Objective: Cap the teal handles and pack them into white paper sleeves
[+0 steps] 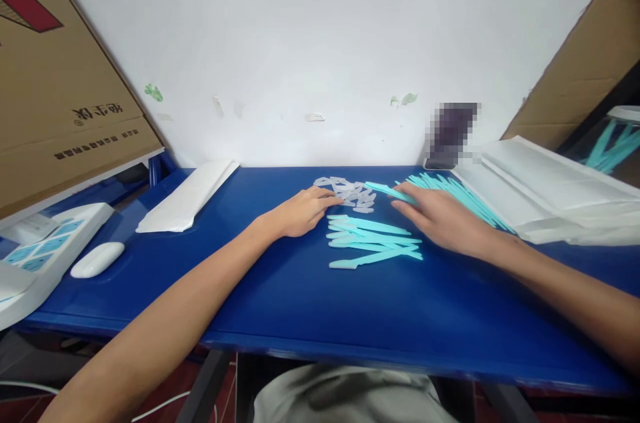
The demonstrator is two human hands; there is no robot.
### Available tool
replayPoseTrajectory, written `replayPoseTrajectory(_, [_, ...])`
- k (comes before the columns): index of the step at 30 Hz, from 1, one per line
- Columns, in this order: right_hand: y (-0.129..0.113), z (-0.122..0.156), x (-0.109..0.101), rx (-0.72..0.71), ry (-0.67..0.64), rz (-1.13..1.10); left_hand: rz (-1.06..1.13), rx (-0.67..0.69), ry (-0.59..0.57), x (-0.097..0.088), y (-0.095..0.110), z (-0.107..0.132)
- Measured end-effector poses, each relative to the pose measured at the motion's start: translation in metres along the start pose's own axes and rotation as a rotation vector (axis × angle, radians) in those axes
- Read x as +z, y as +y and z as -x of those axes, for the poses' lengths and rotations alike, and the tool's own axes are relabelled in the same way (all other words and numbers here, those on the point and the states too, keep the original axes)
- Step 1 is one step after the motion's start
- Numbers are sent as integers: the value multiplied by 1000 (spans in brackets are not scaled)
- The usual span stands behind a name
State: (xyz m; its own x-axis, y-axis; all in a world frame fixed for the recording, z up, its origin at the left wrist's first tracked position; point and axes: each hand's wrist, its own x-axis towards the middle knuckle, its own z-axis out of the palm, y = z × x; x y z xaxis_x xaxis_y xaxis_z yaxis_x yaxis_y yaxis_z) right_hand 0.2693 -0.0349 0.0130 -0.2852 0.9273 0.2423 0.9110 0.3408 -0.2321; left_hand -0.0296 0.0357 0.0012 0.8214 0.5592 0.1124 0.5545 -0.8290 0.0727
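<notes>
My left hand (303,211) rests on the blue table (280,289), its fingers loosely curled, the fingertips touching a small heap of clear plastic caps (350,193). My right hand (437,216) lies palm down with fingers stretched out, and a turquoise plastic stick (387,191) shows at its fingertips. Whether it grips the stick is unclear. Between the hands lies a pile of several turquoise sticks (373,241). A longer row of the same sticks (460,193) fans out behind my right hand.
White paper sleeves (545,193) are stacked at the right, one more sleeve (187,199) at the left. A white mouse (97,259) and a white device (40,249) sit at the left edge. Cardboard boxes (55,83) lean on both sides. A dark phone (453,133) stands against the wall.
</notes>
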Motion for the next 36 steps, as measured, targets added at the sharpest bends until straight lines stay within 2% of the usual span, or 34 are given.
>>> replayPoseTrajectory(4, [-5, -1, -5, 65, -11, -83, -64, -19, -26, -4, 1, 0])
replayPoseTrajectory(7, [-14, 2, -11, 73, 44, -180, -63, -47, -29, -7, -3, 5])
replayPoseTrajectory(10, [-20, 6, -15, 43, 67, -236, -3, -57, -7, -12, -10, 14])
replayPoseTrajectory(16, [-22, 8, -12, -85, -65, -170, 110, -116, 42, -25, -19, 28])
replayPoseTrajectory(21, [-26, 10, -8, -203, -123, -133, 318, -214, 106, -30, -16, 30])
replayPoseTrajectory(23, [-27, 11, -8, -210, -129, -132, 365, -225, 84, -32, -15, 31])
replayPoseTrajectory(30, [-27, 10, -8, -232, -96, -122, 330, -95, -92, -37, -10, 34])
replayPoseTrajectory(36, [-24, 11, -6, -234, -106, -102, 238, -88, -132, -40, -16, 37])
